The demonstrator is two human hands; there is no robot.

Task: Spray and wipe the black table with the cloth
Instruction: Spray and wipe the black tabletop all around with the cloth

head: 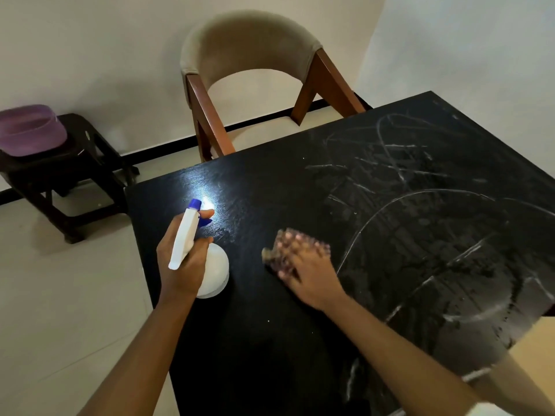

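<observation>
Left hand [183, 267] grips sprayer [185, 237]; right hand [306, 270], flat, presses cloth [271, 255] on streaky black table [420, 235].

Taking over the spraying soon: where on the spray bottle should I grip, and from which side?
Grip the narrow neck under the white spray head, coming from the near side, as the left hand does. The round body of the spray bottle looks too wide to wrap, and the blue nozzle points away over the black table, so a rear grip leaves the forefinger on the trigger.
</observation>
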